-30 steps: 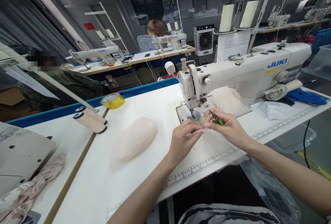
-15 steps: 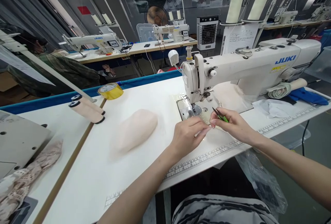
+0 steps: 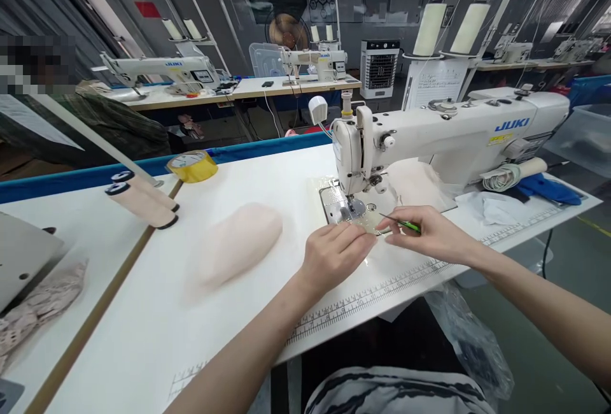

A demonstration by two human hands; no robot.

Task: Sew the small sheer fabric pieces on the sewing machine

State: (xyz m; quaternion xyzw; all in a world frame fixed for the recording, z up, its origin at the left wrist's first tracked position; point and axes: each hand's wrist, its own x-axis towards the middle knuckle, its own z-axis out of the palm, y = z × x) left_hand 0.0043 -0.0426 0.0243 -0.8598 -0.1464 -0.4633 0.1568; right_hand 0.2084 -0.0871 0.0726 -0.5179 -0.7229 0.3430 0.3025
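Note:
A white JUKI sewing machine stands on the white table, its needle and presser foot over the metal plate. My left hand lies palm down just in front of the plate, pressing a small pale, sheer fabric piece. My right hand grips green-handled tweezers, tip pointing left toward the fabric near the foot.
A pale pink fabric pile lies left of my hands. Yellow tape roll and two thread cones sit further left. More pale fabric lies behind the needle, white cloth and a blue item at right. A person sits beyond.
Both hands have lowered from in front of the needle down to the table surface. The tweezers went from tilted upward to nearly flat. The camera view shifted slightly.

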